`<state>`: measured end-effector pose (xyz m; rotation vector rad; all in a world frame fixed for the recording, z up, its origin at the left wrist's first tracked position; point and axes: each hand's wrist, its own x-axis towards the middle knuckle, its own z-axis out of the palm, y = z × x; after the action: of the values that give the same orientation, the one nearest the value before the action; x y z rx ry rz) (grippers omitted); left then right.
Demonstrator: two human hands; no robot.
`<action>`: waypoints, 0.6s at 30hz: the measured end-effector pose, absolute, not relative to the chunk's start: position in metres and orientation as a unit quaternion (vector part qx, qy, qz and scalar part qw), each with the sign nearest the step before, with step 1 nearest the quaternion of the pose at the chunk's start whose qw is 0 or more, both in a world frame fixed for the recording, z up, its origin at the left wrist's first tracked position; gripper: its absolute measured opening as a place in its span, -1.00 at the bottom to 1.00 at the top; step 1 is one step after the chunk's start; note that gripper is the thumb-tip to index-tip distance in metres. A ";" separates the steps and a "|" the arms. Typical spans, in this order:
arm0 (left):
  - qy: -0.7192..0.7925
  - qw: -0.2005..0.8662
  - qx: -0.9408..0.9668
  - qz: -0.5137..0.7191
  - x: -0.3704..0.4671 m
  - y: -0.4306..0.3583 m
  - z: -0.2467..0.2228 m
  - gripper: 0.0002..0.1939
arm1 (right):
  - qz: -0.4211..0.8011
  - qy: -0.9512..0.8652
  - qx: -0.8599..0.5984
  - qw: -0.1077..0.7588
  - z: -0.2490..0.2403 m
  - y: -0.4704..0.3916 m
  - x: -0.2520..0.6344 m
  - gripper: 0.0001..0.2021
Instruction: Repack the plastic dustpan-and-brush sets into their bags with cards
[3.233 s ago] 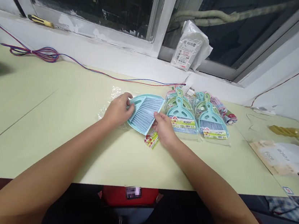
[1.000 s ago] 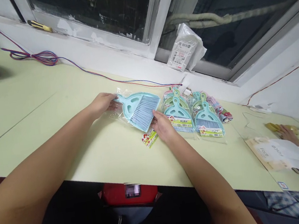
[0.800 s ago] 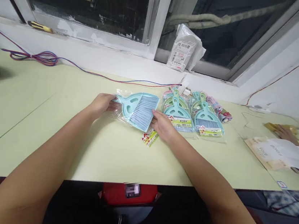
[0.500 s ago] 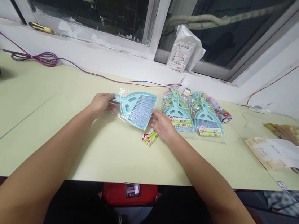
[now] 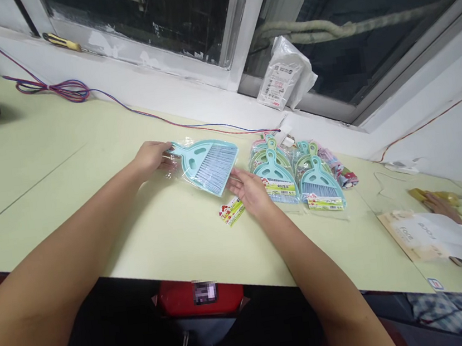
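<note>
Just left of the frame's centre, a small teal dustpan and brush set (image 5: 207, 164) lies on the pale green counter (image 5: 65, 159), half inside a clear plastic sleeve (image 5: 179, 165). The left hand (image 5: 151, 157) pinches the handle end through the film, fingers closed on it. The right hand (image 5: 250, 190) lies loosely open, fingertips touching the wide bristle end.

The set looks light and stiff: thin moulded plastic with a flat fan shape, a cut-out in the handle and a row of fine grey-blue bristles that would bend under pressure. The sleeve is glossy, crinkled and probably slippery, so the rigid handle and the pan's hard edges seem the safest places to grip.

A printed paper label (image 5: 231, 212) lies just below the right hand. More bagged sets (image 5: 299, 178) are stacked right of centre.
</note>
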<state>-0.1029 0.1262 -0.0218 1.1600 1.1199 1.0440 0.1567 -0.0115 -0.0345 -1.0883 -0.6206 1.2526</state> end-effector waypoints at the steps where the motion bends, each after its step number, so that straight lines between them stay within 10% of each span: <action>1: 0.476 0.575 0.492 0.448 -0.103 0.127 -0.022 -0.87 | 0.544 -0.270 -0.480 0.633 -0.034 -0.012 0.157 -0.95; 18: 0.481 0.569 0.491 0.452 -0.110 0.128 -0.015 -0.87 | 0.491 -0.288 -0.519 0.637 -0.028 -0.015 0.155 -0.91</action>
<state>-0.1098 0.1282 -0.0154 1.1525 1.1306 1.0608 0.1549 -0.0154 -0.0277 -1.1858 -0.6579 1.1216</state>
